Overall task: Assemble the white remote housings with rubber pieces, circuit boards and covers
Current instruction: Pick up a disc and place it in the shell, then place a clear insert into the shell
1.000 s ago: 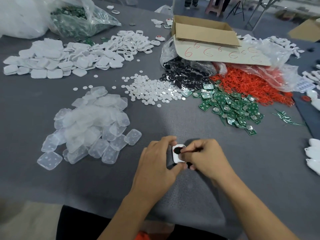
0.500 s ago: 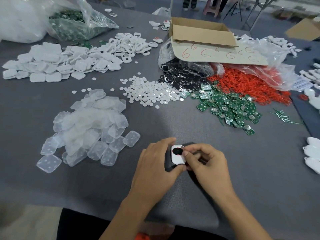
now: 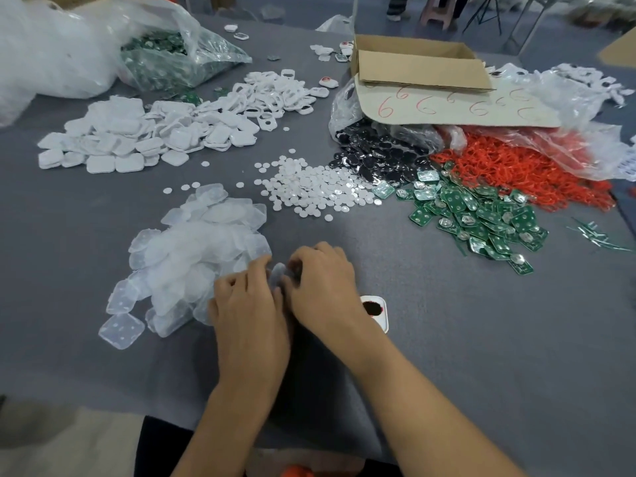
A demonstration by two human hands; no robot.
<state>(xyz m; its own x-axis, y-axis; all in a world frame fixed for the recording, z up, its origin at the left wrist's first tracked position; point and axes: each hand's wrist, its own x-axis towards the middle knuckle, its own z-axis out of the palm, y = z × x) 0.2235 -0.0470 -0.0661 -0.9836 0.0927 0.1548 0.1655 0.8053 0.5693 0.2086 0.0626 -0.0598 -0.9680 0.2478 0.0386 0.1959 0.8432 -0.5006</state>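
Surface (image 3: 481, 339): grey cloth, matt, faintly fuzzy. Pads (image 3: 192, 256): translucent frosted rubber, soft-looking, satin. Housings (image 3: 113, 146): white plastic, smooth, slight sheen. Discs (image 3: 309, 191): white, some with mirror glint. Buttons (image 3: 378, 156): black, glossy. Boards (image 3: 481, 215): green, glossy, shiny metal contacts. Rings (image 3: 516, 166): red, matt, rubbery look. Box (image 3: 420, 67): brown cardboard, matt. Bags (image 3: 206, 53): thin clear plastic film, crinkled, glossy.
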